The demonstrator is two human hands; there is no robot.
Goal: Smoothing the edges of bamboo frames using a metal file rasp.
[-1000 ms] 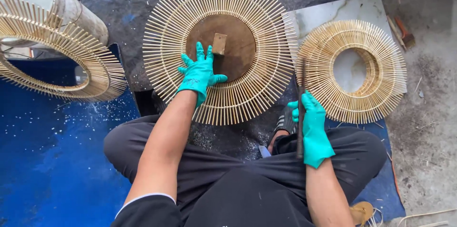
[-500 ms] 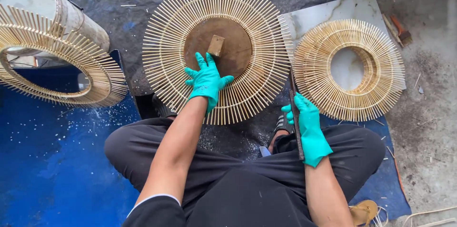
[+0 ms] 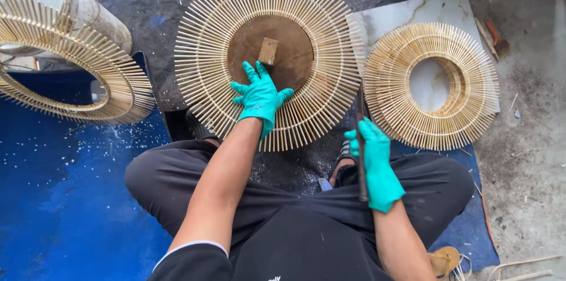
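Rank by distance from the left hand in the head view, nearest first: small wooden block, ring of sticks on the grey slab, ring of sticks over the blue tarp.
From the left hand:
1. Small wooden block, just beyond the fingertips on the brown disc.
2. Ring of sticks over the blue tarp, far left.
3. Ring of sticks on the grey slab, far right.

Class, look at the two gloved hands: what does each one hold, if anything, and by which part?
The right hand grips a thin dark tool around its lower shaft. The left hand holds nothing; it lies flat on the sunburst stick frame.
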